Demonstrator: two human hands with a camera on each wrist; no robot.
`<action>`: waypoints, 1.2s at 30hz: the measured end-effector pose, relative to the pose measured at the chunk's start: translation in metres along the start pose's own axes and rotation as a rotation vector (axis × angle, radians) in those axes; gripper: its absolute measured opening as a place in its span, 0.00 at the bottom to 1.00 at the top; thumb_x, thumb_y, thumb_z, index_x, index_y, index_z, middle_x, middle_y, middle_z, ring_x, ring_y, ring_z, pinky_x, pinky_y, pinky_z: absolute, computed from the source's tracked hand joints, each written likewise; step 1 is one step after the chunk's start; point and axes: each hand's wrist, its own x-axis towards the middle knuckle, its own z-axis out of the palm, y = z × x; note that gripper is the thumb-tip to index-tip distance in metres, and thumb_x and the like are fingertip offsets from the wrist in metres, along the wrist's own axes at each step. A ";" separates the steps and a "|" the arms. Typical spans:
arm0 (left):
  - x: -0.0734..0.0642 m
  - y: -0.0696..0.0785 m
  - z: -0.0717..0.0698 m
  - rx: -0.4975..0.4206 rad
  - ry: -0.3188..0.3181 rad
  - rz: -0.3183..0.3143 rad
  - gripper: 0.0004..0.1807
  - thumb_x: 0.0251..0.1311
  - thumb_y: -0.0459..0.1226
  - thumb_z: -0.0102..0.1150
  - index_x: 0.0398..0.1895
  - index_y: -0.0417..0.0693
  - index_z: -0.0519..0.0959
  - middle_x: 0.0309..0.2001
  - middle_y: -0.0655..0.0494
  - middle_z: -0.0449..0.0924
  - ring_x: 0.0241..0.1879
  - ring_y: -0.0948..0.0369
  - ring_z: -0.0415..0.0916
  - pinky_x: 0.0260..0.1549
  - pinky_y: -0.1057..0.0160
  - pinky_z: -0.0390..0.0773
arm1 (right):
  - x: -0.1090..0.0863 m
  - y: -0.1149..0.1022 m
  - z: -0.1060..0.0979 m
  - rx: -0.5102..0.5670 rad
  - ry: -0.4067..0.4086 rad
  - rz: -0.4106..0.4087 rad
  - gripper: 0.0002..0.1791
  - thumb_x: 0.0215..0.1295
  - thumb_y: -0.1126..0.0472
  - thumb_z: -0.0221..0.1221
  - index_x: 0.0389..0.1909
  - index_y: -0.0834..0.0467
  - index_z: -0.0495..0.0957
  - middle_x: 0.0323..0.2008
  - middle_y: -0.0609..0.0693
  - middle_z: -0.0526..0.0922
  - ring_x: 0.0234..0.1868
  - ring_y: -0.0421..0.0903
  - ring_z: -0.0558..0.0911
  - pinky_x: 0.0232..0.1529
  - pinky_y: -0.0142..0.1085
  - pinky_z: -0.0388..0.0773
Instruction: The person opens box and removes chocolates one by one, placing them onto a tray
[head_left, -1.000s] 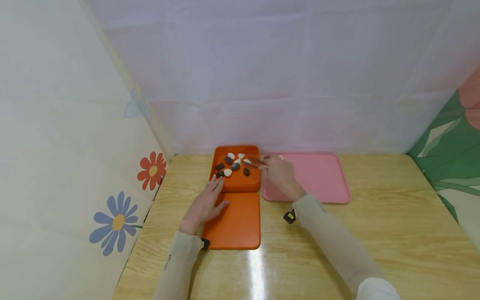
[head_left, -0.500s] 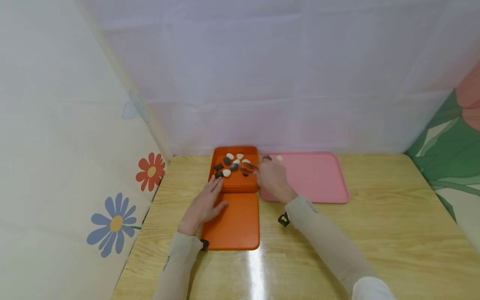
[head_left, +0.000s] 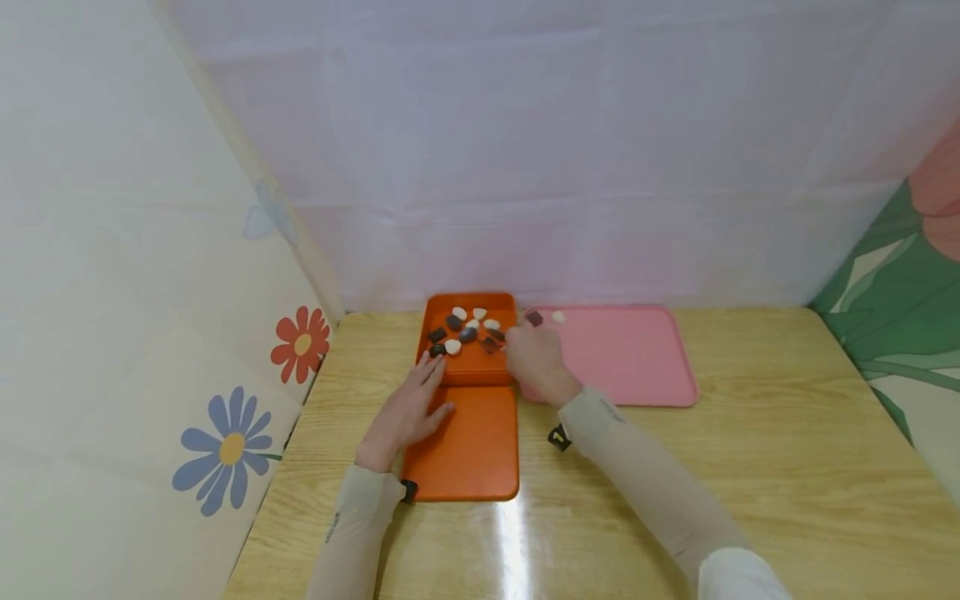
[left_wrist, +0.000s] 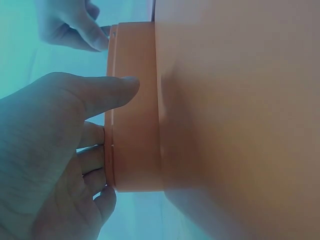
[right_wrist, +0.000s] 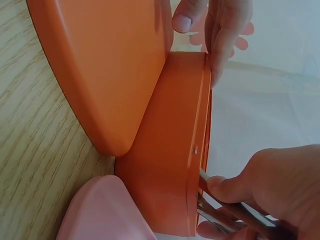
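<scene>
Several dark pieces (head_left: 468, 334) and white pieces (head_left: 453, 347), pebble-like, plus a square dark one (head_left: 438, 333), lie inside an orange box (head_left: 480, 377). My left hand (head_left: 405, 412) rests its extended fingers at the box's front left rim, thumb apart over the front wall. At the box's right side, my right hand (head_left: 540, 358) grips metal tongs (right_wrist: 252, 215), two arms reaching over the rim. Their tips are by a dark piece at the right of the box, partly hidden by the hand in the head view; whether they pinch it I cannot tell.
The flat orange lid (head_left: 465, 450) lies in front of the box. To the right is a pink tray (head_left: 637, 358) bearing a dark square (head_left: 534, 318) and a white piece (head_left: 558, 317) at its far left corner. A cloth wall (head_left: 480, 167) stands behind.
My right hand has moved left and toward me with the tongs, from the white piece to the dark piece at the box's right. This uncovers the tray's two pieces. My left hand stays put.
</scene>
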 end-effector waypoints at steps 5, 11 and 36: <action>0.000 0.000 0.000 -0.007 -0.012 -0.008 0.44 0.75 0.44 0.66 0.83 0.31 0.57 0.83 0.35 0.56 0.85 0.39 0.46 0.78 0.38 0.62 | 0.000 -0.006 -0.001 -0.064 -0.013 -0.013 0.10 0.72 0.54 0.65 0.32 0.54 0.87 0.32 0.52 0.86 0.30 0.47 0.84 0.24 0.45 0.85; 0.000 -0.001 0.001 -0.001 -0.015 -0.008 0.44 0.75 0.45 0.65 0.83 0.31 0.57 0.83 0.35 0.56 0.85 0.39 0.47 0.78 0.38 0.63 | -0.001 -0.009 0.000 -0.061 0.001 -0.019 0.12 0.72 0.53 0.67 0.32 0.55 0.89 0.32 0.52 0.86 0.31 0.48 0.84 0.25 0.46 0.86; -0.001 0.000 0.000 -0.005 0.008 0.012 0.44 0.74 0.44 0.66 0.83 0.31 0.58 0.83 0.34 0.57 0.85 0.39 0.47 0.78 0.38 0.62 | -0.008 -0.009 -0.012 -0.057 0.071 -0.073 0.19 0.74 0.46 0.67 0.27 0.54 0.87 0.29 0.49 0.82 0.26 0.45 0.82 0.21 0.43 0.83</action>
